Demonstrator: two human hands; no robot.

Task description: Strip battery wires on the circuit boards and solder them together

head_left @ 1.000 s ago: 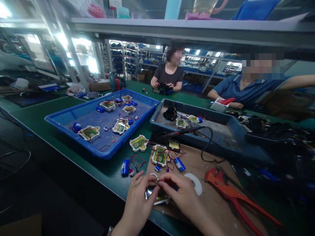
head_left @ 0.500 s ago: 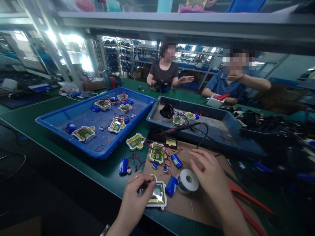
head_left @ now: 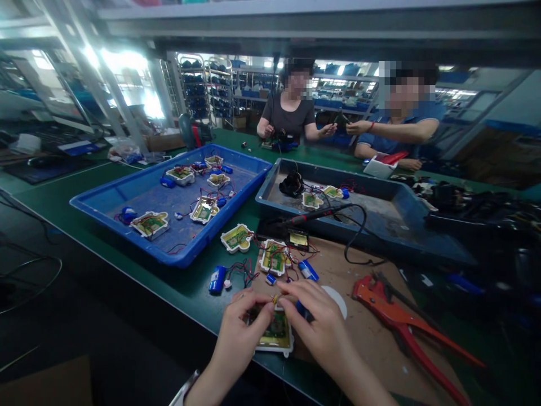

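Note:
My left hand (head_left: pixel 244 334) and my right hand (head_left: pixel 320 326) meet over a white-framed circuit board (head_left: pixel 275 336) at the near edge of the brown mat (head_left: pixel 359 344). Both hands pinch a small yellowish part (head_left: pixel 275 299) between thumb and fingertips, just above the board. A blue battery cell (head_left: pixel 300 307) and a white solder spool (head_left: pixel 337 300) lie partly hidden behind my right hand. More boards (head_left: pixel 274 256) with red and black wires and blue cells (head_left: pixel 308 270) lie just beyond my fingers.
Red-handled cutters (head_left: pixel 401 327) lie to the right on the mat. A soldering iron (head_left: pixel 315 214) rests across the rim of a grey-blue tray (head_left: pixel 380 217). A blue tray (head_left: pixel 127 194) with several boards stands left. Two people work across the green bench (head_left: pixel 186 287).
My right hand came back from the solder spool to my left hand, and both now pinch the small part over the board. The view shifted slightly, and the people opposite moved their arms.

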